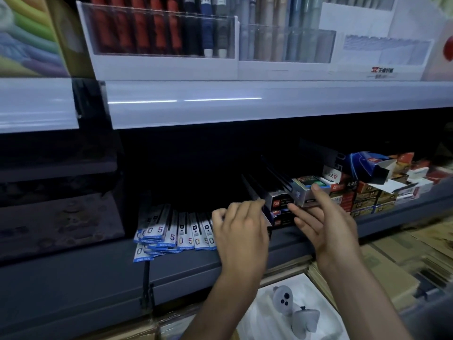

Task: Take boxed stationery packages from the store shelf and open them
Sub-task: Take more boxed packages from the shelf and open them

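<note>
On the dim lower shelf (318,239), my left hand (240,229) has its fingers curled round the near end of a long dark box (253,190) that slants back into the shelf. My right hand (326,217) reaches in beside it. Its straight index finger lies on top of a grey box with a green label (306,190), and its thumb points at the black boxes with red labels (279,204) stacked just to the left. An opened blue box (367,165) lies on the pile at the right with its end flaps spread.
Flat blue-and-white refill packs (171,231) fan out along the shelf front on the left. Red and brown small boxes (372,197) are stacked at the right. Pens stand in clear display trays (161,57) on the upper shelf. Cardboard cartons (392,256) and a white bag (289,312) lie below.
</note>
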The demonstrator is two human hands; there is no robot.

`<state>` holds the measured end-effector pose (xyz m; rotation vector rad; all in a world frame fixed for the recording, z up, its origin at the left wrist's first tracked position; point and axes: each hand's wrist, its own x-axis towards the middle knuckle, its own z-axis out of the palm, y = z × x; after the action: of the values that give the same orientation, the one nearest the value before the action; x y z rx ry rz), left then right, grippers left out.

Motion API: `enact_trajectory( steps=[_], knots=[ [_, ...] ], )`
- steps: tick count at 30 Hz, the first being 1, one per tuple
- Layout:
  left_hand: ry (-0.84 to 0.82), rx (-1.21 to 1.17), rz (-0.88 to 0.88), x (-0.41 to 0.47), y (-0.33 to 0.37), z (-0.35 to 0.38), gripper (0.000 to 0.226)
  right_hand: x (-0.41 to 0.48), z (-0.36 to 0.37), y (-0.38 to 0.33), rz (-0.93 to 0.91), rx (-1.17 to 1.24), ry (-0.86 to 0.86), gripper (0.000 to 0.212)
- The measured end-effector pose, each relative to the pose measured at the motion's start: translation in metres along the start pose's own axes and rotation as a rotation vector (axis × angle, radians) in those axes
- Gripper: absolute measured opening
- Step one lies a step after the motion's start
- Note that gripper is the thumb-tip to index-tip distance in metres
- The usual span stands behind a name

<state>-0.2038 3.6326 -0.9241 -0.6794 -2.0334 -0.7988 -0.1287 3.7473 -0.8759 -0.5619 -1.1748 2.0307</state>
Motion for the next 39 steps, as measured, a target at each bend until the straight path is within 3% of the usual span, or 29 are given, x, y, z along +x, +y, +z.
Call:
enact_trajectory(
  steps=[5,10,15,19,31,35,39],
  knots=[
    [0.019,0.211,0.347,-0.016,-0.055,-0.038,0.021,-0.002,0.0,-0.001,0.027,0.047,-0.006,0.056],
    [-0.093,0.369,0.504,-0.029,-0.105,-0.078,0.022,-0.012,0.003,-0.001,0.052,0.072,-0.009,0.045],
    [-0.25,0.413,0.44,-0.038,-0.118,-0.104,0.023,-0.029,0.006,0.004,0.044,0.035,-0.006,0.037],
    [-0.328,0.408,0.358,-0.044,-0.114,-0.114,0.019,-0.044,0.003,0.009,0.051,-0.003,-0.01,0.06],
    [-0.4,0.374,0.407,-0.04,-0.078,-0.115,0.026,-0.063,-0.01,0.026,0.138,-0.382,-0.147,0.028],
    [-0.449,0.326,0.32,-0.036,-0.048,-0.091,0.023,-0.062,-0.013,0.028,0.134,-0.451,-0.177,0.024],
    [-0.544,0.321,0.184,-0.037,-0.022,-0.072,0.052,-0.057,-0.015,0.03,0.17,-0.443,-0.183,0.032]
  ],
)
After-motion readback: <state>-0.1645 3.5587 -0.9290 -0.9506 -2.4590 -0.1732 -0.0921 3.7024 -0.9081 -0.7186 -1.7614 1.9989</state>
